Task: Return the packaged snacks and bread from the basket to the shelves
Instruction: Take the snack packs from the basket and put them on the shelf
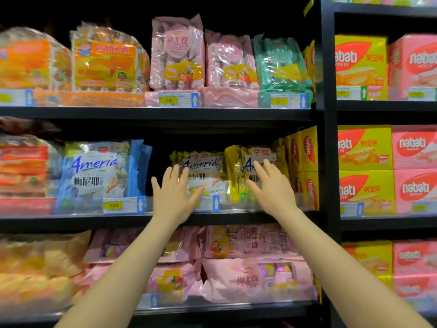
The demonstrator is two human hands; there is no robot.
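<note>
My left hand (173, 195) and right hand (272, 188) lie side by side before 2 Ameria packs (203, 171) on the middle shelf (71, 218). Another Ameria pack (101, 174) stands left of them, wafer boxes (305, 166) right, roll bags (177, 53) above.

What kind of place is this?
Most likely a grocery shop aisle: black shelves packed with snack bags and wafer boxes, with price tags along the shelf edges.

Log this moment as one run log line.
stage: shelving | left hand: open, on left yellow snack bag | right hand: open, on right yellow snack bag | place: middle shelf | basket: not in view
</note>
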